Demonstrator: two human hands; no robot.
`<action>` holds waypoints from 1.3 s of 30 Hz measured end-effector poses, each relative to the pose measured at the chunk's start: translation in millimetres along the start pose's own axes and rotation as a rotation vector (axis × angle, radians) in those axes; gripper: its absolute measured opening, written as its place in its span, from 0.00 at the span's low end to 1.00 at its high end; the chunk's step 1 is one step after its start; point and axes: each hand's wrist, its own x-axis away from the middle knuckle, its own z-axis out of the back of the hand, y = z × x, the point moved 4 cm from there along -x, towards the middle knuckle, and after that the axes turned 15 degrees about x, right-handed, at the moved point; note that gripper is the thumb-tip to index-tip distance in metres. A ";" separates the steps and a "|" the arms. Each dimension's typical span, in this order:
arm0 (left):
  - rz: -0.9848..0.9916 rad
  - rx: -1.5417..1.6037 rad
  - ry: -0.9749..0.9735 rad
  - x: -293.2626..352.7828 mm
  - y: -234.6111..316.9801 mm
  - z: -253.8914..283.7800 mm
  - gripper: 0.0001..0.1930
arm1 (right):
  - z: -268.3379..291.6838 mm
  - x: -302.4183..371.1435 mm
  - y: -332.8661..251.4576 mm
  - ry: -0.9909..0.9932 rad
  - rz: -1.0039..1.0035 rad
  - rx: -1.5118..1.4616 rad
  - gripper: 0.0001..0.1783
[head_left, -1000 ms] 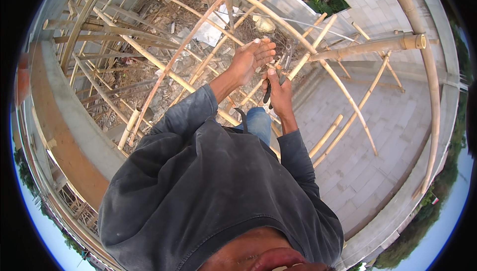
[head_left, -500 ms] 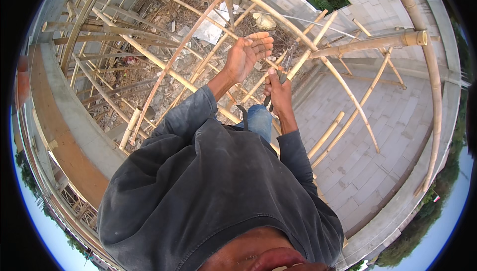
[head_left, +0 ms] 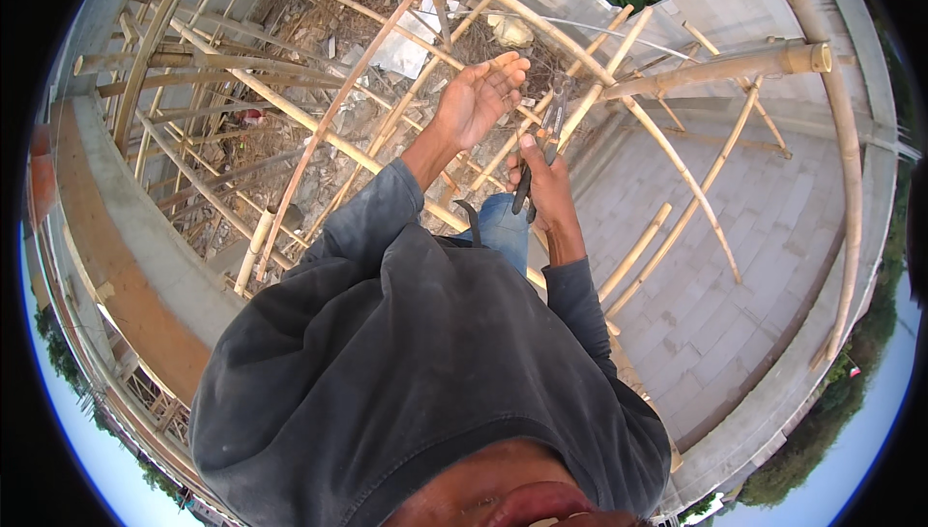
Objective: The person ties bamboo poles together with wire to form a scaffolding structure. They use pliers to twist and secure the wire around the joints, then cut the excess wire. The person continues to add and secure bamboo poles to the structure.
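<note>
My left hand [head_left: 474, 103] is raised with its palm up, its fingers stretched out and slightly bent. Nothing rests in the palm that I can make out. To its right and a little nearer, my right hand [head_left: 546, 187] is closed around a pair of pliers [head_left: 552, 131]. The dark handles come out below the fist, and the metal head points away from me beside a bamboo pole [head_left: 583, 113]. The jaws are too small to read clearly.
Bamboo scaffolding crosses all around, with one thick pole [head_left: 725, 73] jutting to the right. Rubble [head_left: 329, 39] lies far below. A grey block wall [head_left: 706, 266] stands at right, and a concrete ledge [head_left: 159, 237] runs along the left.
The view has shifted slightly. My left hand stays palm up, its fingers a little more bent. My right hand keeps its hold on the pliers, their head now more upright.
</note>
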 end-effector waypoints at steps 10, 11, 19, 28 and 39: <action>-0.014 -0.148 0.009 -0.6 4.1 2.8 0.12 | 3.5 -4.7 17.2 -0.044 -0.076 0.070 0.19; -0.016 -0.212 0.000 0.3 3.1 -1.9 0.12 | 1.0 -5.1 16.9 -0.061 -0.084 0.060 0.19; -0.198 -0.137 0.126 -18.1 19.4 -56.5 0.13 | -2.4 -17.3 -7.2 0.021 0.103 0.059 0.18; -0.611 -0.055 0.227 -44.2 97.1 -74.2 0.13 | -13.8 12.1 -3.9 -0.118 0.064 0.182 0.19; -0.633 0.245 0.364 -55.2 109.2 -8.7 0.17 | -2.2 20.2 32.0 0.114 -0.020 -0.253 0.18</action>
